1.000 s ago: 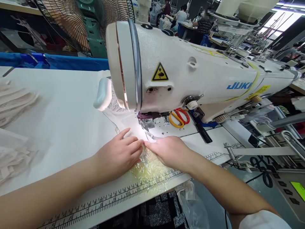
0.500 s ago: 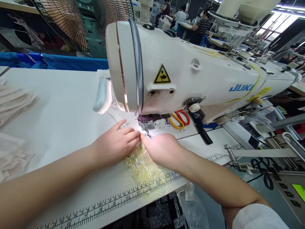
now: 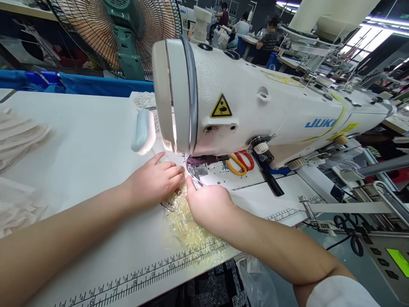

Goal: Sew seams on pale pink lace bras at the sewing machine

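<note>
Sheer, shiny pale-yellow material [image 3: 185, 224] lies crumpled in front of the needle area of a white JUKI sewing machine [image 3: 236, 98]. My left hand [image 3: 155, 181] rests on its left edge, fingers stretched toward the needle and thumb apart. On the other side, my right hand [image 3: 209, 202] has its fingers closed on the material close to the presser foot [image 3: 191, 170], with most fingertips turned out of sight. A thin metal piece shows beside the right fingers; I cannot tell what it is. The needle point is hidden.
Scissors [image 3: 240, 163] with yellow and red handles and a black-handled tool [image 3: 271, 181] lie under the machine arm. Pale fabric pieces [image 3: 19, 136] are stacked at left. Behind stands a fan [image 3: 128, 42]. A printed ruler [image 3: 153, 273] runs along the front edge. Other people sit farther back.
The view has shifted slightly, so the machine head appears farther right and lower. My right hand has moved a little left, and more of the yellow material shows between the hands.
</note>
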A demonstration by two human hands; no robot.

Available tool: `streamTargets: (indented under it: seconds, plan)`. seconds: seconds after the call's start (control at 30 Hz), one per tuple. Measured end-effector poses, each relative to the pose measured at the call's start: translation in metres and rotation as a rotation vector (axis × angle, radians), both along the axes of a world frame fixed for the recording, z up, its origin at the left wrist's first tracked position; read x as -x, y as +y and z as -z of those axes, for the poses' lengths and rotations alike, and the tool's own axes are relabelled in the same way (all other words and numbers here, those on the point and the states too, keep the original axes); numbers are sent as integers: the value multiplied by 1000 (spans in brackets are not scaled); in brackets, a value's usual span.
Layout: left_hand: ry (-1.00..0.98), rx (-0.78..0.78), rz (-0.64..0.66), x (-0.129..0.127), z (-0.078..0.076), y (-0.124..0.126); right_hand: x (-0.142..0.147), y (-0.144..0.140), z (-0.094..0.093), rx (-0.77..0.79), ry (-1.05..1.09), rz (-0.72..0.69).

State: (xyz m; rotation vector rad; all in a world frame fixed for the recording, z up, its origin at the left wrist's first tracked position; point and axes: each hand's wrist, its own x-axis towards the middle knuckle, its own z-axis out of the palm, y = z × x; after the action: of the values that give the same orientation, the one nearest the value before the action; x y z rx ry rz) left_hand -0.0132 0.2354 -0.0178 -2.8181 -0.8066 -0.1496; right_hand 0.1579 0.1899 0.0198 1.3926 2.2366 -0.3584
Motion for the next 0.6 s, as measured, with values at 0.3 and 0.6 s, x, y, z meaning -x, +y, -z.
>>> streamTargets:
  seconds: [0.3, 0.6]
  plan:
    - [-54, -82, -250, 6, -5, -16, -12, -17, 21, -263, 145, 35]
    - [-6, -295, -1184, 159, -61, -100, -23, -36, 28, -399, 251, 51]
